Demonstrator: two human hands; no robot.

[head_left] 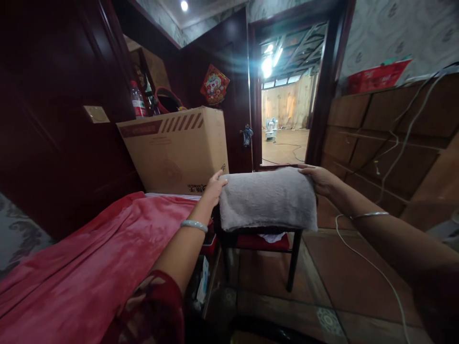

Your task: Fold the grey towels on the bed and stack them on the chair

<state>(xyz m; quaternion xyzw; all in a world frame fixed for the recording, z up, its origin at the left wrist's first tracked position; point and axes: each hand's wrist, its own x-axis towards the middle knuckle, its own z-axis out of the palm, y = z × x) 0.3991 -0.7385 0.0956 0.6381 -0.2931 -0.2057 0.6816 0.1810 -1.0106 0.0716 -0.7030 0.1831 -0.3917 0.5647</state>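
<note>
A grey plush cloth hangs over the top of a dark chair, its near side falling smooth toward me. At the cloth's upper left corner is my left hand, pinching it with the thumb on the near side. My right hand grips the upper right corner, the fingers partly hidden by the cloth. Below the cloth, the chair's red seat shows, with a white cloth lying on it.
A pink blanket covers a bed at left, with a large cardboard box behind it. On the right stand brown drawers bearing a red basket. A white cable trails over the tiled floor. An open doorway shows a fan.
</note>
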